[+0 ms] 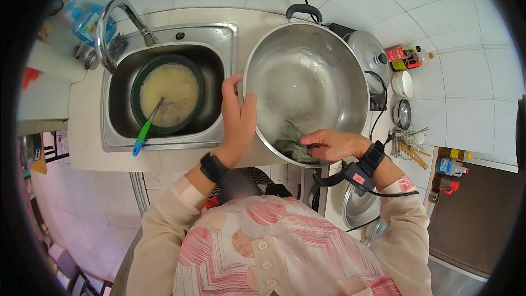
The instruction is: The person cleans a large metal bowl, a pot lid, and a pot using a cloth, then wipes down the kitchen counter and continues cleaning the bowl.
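Observation:
A large stainless steel pot [304,78] with dark handles stands on the counter, its mouth towards me. My left hand [240,115] grips the pot's left rim, the thumb on the near side and fingers at the far side. Inside the pot, near its lower wall, my right hand [328,144] holds a greenish scrubbing cloth or pad [302,151], partly blurred. To the left, a dark green basin [198,90] of cloudy yellowish liquid sits in the steel sink [213,63]. A utensil with a green and blue handle [142,137] leans out over the sink's front edge.
A chrome faucet [107,35] arches over the sink's left corner, beside a blue soap bottle [92,24]. Right of the pot are a lidded pan [367,59], bowls [402,84], sauce bottles [404,59] and a wire utensil rack [404,146]. A black cable hangs nearby.

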A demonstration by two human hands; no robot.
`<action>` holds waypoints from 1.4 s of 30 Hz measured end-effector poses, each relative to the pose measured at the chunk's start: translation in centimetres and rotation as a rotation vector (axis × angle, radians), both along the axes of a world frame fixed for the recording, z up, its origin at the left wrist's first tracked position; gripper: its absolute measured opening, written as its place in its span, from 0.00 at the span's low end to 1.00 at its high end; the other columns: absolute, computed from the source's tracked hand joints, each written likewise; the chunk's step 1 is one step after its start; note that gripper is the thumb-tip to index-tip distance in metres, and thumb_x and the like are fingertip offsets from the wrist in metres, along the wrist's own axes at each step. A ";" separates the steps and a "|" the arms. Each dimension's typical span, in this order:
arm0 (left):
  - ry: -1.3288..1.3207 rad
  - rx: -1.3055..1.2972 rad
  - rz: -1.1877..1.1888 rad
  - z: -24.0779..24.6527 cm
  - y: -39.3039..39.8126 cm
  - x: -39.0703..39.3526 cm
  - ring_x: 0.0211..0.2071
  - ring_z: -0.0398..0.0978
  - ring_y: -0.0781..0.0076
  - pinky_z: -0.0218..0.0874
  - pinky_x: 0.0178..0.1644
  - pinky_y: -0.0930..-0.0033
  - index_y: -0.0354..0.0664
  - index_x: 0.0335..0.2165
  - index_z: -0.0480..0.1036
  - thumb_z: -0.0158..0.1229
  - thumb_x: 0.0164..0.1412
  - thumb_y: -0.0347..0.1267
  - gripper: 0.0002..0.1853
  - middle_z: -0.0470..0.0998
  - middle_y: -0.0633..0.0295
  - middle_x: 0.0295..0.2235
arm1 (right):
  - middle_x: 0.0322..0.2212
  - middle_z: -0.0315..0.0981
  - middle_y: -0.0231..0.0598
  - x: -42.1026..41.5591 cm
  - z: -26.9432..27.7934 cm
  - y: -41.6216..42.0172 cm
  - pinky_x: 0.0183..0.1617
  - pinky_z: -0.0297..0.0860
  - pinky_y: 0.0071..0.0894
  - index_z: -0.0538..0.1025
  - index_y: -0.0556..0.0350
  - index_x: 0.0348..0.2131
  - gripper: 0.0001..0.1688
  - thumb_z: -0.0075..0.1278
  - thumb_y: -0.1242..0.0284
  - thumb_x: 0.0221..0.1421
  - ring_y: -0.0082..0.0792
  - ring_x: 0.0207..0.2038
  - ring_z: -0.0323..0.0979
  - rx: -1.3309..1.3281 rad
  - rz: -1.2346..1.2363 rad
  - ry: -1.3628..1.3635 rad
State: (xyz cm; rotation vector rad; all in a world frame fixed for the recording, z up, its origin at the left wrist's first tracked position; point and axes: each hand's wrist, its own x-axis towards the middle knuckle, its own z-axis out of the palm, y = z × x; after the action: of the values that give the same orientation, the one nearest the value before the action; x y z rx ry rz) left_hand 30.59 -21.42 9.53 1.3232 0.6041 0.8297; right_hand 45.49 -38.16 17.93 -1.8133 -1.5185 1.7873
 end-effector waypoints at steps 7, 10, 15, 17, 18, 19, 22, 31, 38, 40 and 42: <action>0.056 -0.041 -0.117 0.5 2.3 1.7 0.49 0.63 0.75 0.53 0.54 0.74 0.33 0.55 0.60 0.41 0.65 0.35 0.23 0.69 0.57 0.48 | 0.32 0.69 0.35 -1.7 -4.1 6.7 0.43 0.67 0.28 0.68 0.65 0.43 0.14 0.41 0.78 0.56 0.26 0.35 0.67 0.079 -0.318 0.307; 0.081 -0.027 -0.124 1.1 1.9 1.0 0.49 0.64 0.73 0.52 0.55 0.72 0.32 0.54 0.59 0.41 0.64 0.32 0.22 0.69 0.55 0.48 | 0.36 0.69 0.27 0.4 -6.8 11.0 0.44 0.68 0.25 0.70 0.55 0.44 0.14 0.40 0.78 0.58 0.17 0.37 0.67 0.151 -0.611 0.474; 0.070 -0.002 -0.197 0.8 2.2 0.2 0.47 0.66 0.72 0.54 0.53 0.73 0.34 0.56 0.57 0.41 0.55 0.24 0.27 0.69 0.55 0.47 | 0.36 0.72 0.37 6.8 -7.9 14.0 0.44 0.72 0.34 0.70 0.62 0.39 0.11 0.37 0.78 0.60 0.28 0.37 0.72 0.455 -0.996 0.456; 0.121 -0.043 -0.235 1.7 2.5 -0.1 0.47 0.66 0.71 0.55 0.53 0.73 0.34 0.56 0.57 0.41 0.52 0.22 0.29 0.69 0.55 0.47 | 0.34 0.70 0.37 8.2 -7.2 13.7 0.42 0.73 0.34 0.69 0.64 0.37 0.09 0.37 0.78 0.60 0.30 0.35 0.71 0.540 -1.213 0.421; 0.118 0.007 -0.231 1.5 2.8 -0.2 0.47 0.67 0.69 0.56 0.52 0.73 0.35 0.56 0.56 0.41 0.49 0.21 0.32 0.69 0.54 0.47 | 0.31 0.68 0.36 8.2 -6.3 13.5 0.40 0.74 0.34 0.69 0.64 0.36 0.08 0.38 0.78 0.59 0.29 0.33 0.70 0.567 -1.323 0.410; 0.127 0.010 -0.221 1.5 2.9 -0.2 0.47 0.67 0.69 0.56 0.52 0.73 0.36 0.57 0.56 0.41 0.49 0.20 0.32 0.69 0.53 0.47 | 0.29 0.66 0.35 7.8 -5.6 13.4 0.39 0.75 0.33 0.68 0.65 0.35 0.07 0.38 0.78 0.59 0.28 0.31 0.69 0.594 -1.434 0.398; 0.154 0.024 -0.228 1.6 2.7 0.1 0.48 0.67 0.67 0.56 0.53 0.72 0.36 0.57 0.55 0.41 0.47 0.19 0.34 0.69 0.52 0.47 | 0.29 0.65 0.31 5.8 -6.8 14.0 0.37 0.74 0.29 0.68 0.61 0.36 0.07 0.39 0.75 0.60 0.23 0.32 0.68 0.630 -1.238 0.304; 0.235 0.116 -0.226 1.2 2.8 0.3 0.50 0.66 0.61 0.56 0.53 0.70 0.37 0.58 0.52 0.41 0.45 0.17 0.37 0.67 0.47 0.49 | 0.31 0.68 0.28 4.0 -4.3 14.7 0.39 0.74 0.28 0.70 0.59 0.36 0.07 0.42 0.75 0.60 0.21 0.34 0.69 0.539 -0.906 0.299; 0.193 0.104 -0.252 1.1 3.1 0.0 0.49 0.67 0.58 0.57 0.52 0.69 0.37 0.58 0.51 0.41 0.45 0.16 0.37 0.67 0.45 0.48 | 0.24 0.70 0.37 9.0 -8.2 12.6 0.32 0.71 0.33 0.70 0.60 0.28 0.07 0.41 0.76 0.57 0.32 0.28 0.70 0.727 -1.495 0.110; 0.176 0.143 -0.256 1.2 2.9 0.4 0.49 0.67 0.58 0.57 0.52 0.69 0.37 0.58 0.51 0.41 0.44 0.16 0.38 0.67 0.45 0.48 | 0.22 0.67 0.41 6.9 -11.1 13.9 0.31 0.66 0.36 0.70 0.60 0.27 0.05 0.43 0.77 0.54 0.37 0.27 0.68 0.681 -1.168 -0.174; 0.174 0.215 -0.210 1.2 3.4 -0.1 0.49 0.67 0.58 0.56 0.52 0.70 0.37 0.58 0.51 0.41 0.44 0.16 0.38 0.67 0.45 0.48 | 0.25 0.65 0.47 4.4 -11.3 14.8 0.33 0.64 0.39 0.70 0.62 0.28 0.04 0.44 0.77 0.52 0.44 0.29 0.67 0.705 -0.778 -0.350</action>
State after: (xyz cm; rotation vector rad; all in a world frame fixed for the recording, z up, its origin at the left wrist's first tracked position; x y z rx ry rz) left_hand 30.50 -17.98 10.75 1.6368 0.5101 0.6242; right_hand 49.87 -23.37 6.61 -1.9508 -1.0666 0.5178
